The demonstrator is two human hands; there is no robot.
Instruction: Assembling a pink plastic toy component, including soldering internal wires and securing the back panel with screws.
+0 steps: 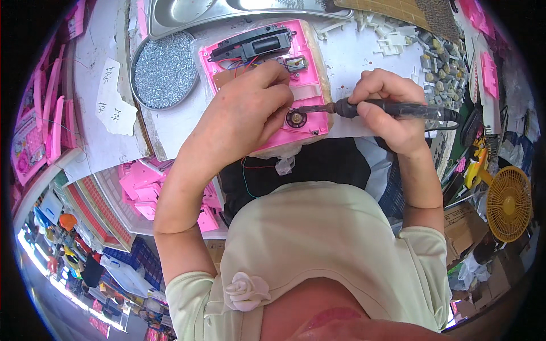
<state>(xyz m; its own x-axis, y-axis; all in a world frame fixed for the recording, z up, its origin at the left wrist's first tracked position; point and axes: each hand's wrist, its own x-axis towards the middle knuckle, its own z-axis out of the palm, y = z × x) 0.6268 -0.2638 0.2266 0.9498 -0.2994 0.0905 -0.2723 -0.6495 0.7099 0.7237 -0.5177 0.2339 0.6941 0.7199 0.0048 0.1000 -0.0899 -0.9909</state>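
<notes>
My right hand (391, 105) grips a soldering iron (418, 110) by its black handle, its metal shaft pointing left. The iron's tip end reaches a small round black speaker (296, 118) in a pink plastic housing (317, 71). Over the left part of the housing, my left hand (250, 105) has its fingertips pinched beside the speaker; what they hold is hidden. A black plastic module (253, 45) with thin coloured wires lies across the far end of the housing. Near it is a small motor (297, 63). A thin green wire hangs below the housing's near edge.
A round tray (164, 71) of small silver screws stands left of the housing, and a metal tray (227, 12) lies behind it. Small motor-like parts (441, 68) and white plastic pieces (392, 40) are heaped at right. A yellow fan (509, 203) stands far right; pink parts (145, 187) fill a crate at lower left.
</notes>
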